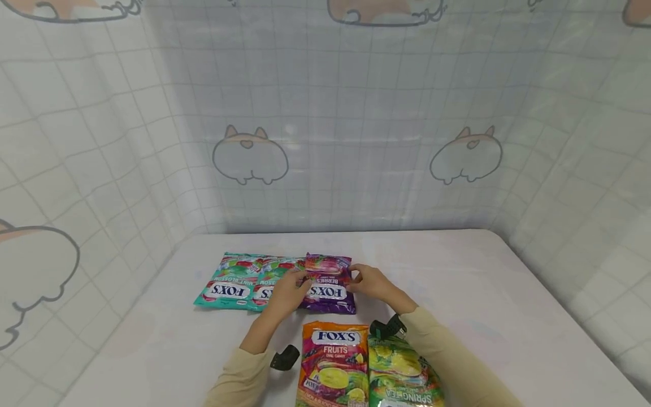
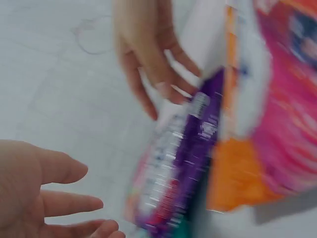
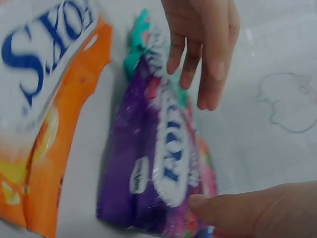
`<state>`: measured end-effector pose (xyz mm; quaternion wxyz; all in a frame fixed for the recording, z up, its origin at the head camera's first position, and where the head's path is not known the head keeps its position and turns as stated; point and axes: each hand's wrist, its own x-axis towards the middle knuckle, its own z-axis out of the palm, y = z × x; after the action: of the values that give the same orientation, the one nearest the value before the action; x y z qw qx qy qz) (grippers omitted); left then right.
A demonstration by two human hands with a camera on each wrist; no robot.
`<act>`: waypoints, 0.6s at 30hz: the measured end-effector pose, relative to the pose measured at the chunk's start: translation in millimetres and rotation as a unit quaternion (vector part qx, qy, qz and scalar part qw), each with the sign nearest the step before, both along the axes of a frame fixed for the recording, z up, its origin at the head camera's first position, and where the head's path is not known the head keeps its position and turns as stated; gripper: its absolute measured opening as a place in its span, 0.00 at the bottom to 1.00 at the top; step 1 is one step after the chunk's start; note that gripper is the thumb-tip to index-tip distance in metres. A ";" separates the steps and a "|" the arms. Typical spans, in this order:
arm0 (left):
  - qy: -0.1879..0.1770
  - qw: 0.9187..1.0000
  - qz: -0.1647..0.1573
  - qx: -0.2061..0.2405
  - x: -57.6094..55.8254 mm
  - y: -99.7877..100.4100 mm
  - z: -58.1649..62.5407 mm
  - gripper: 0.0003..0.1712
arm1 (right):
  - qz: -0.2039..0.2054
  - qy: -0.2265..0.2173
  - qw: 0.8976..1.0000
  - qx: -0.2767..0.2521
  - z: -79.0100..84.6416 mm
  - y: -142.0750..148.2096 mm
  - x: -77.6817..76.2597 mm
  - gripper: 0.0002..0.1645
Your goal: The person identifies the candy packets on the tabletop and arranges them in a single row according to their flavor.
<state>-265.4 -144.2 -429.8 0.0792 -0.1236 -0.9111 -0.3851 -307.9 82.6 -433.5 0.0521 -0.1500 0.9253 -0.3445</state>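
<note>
A purple FOX'S Berries candy bag (image 1: 328, 298) lies at the right end of a row, beside two teal Mint Blossom candy bags (image 1: 233, 277). At its left edge is my left hand (image 1: 289, 291), partly over the neighbouring teal bag. My right hand (image 1: 375, 282) is at the purple bag's right edge. In the left wrist view, the left hand (image 2: 54, 193) has its fingers extended and apart from the bag. Seen from the right wrist, a digit of the right hand (image 3: 262, 210) touches the purple bag's edge; its other fingers are out of sight.
Nearer to me lie an orange FOX'S Fruits candy bag (image 1: 334, 356) and a green Spring Tea candy bag (image 1: 396, 362), side by side, the green one partly under the right forearm. A pale table (image 1: 483, 316) carries everything; a grid-patterned curtain (image 1: 356, 102) encloses it.
</note>
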 end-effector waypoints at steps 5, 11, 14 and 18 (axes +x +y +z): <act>-0.011 0.999 0.005 0.030 15.4 -4.0 14.3 0.19 | 0.018 0.004 1.000 -0.004 10.7 8.3 16.2 0.19; -0.065 0.998 -0.021 0.011 41.7 -14.3 15.6 0.13 | 0.064 0.004 0.998 -0.018 17.0 24.6 49.8 0.09; -0.104 0.993 -0.050 0.016 54.5 -21.1 15.3 0.13 | 0.085 -0.003 0.996 -0.026 18.8 33.2 70.0 0.07; -0.158 0.984 -0.076 0.016 65.3 -27.1 10.8 0.13 | 0.086 -0.017 0.996 -0.019 20.0 40.4 90.6 0.07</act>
<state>-200.0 -171.2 -419.1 -0.0930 -0.1292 -0.8937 -0.4194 -217.3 122.9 -413.5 0.0948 -0.2236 0.9014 -0.3585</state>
